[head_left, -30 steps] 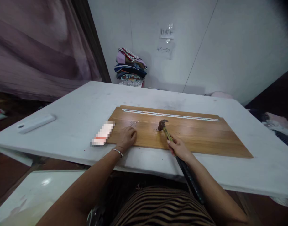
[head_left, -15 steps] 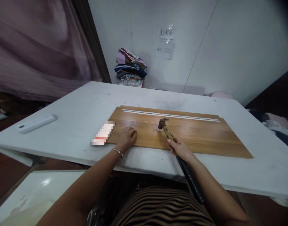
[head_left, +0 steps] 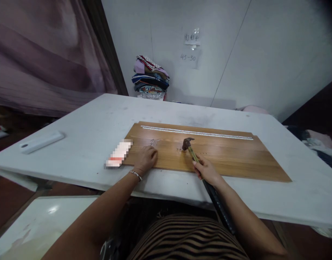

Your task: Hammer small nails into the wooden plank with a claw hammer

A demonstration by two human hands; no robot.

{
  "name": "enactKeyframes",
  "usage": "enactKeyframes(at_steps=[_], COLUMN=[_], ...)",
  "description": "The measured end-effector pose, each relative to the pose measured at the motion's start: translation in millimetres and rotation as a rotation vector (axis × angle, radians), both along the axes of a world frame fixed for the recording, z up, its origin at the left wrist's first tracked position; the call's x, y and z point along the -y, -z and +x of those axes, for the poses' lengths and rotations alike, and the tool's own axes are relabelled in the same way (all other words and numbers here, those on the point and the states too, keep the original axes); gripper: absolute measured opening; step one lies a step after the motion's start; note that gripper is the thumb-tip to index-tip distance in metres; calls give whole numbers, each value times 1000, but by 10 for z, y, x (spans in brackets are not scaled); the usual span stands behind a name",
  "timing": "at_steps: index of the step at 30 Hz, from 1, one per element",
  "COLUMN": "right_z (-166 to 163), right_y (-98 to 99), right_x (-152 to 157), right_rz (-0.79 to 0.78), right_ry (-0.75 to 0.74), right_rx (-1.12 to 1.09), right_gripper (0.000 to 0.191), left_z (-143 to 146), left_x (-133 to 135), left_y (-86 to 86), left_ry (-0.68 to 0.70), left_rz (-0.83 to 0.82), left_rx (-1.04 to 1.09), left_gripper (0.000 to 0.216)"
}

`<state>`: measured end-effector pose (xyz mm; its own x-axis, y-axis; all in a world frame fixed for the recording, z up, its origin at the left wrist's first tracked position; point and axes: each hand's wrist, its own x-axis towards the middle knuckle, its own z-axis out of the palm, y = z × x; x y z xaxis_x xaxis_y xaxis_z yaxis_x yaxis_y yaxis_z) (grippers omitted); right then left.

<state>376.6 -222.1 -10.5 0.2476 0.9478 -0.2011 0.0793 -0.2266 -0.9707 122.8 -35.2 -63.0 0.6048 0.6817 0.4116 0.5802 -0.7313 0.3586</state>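
The right hand has its grip wrapped tight around the handle of a hammer, close up toward the head. The dark hammer head rests on a wooden board, about at its middle, amid a few small dark specks on the wood; whether those are nails is too small to tell. The long handle runs back from the hand toward the near edge of the counter and past it, alongside the right forearm.

The left hand lies on the near left part of the board with its fingers curled loosely under; I cannot tell whether anything is pinched in that grip. A thin bracelet sits on its wrist. Just beyond this hand, a small loose bunch of nails lies on the board.

A pale strip runs along the far edge of the board. A blurred pink and white patch sits on the counter, touching the board's left end. Farther left lies a flat white bar, well apart from the board. Beyond the counter, folded cloths are stacked against the wall.
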Motion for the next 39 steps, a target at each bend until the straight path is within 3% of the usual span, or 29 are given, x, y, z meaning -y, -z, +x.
enactKeyframes(at_steps=[10, 22, 31, 39], right_z=[29, -23, -14, 4], right_y=[-59, -28, -41, -65], right_x=[-20, 3, 8, 6], right_rz=[50, -10, 19, 46], right_ry=[-10, 12, 2, -14], right_rx=[58, -6, 8, 35], right_gripper=[60, 73, 72, 61], left_z=[-4, -3, -1, -6], left_x=[-5, 13, 9, 7], left_y=[-2, -13, -14, -20], left_ry=[8, 3, -2, -4], left_rz=[-14, -15, -17, -12], left_rx=[-8, 10, -5, -9], left_gripper=[19, 18, 18, 18])
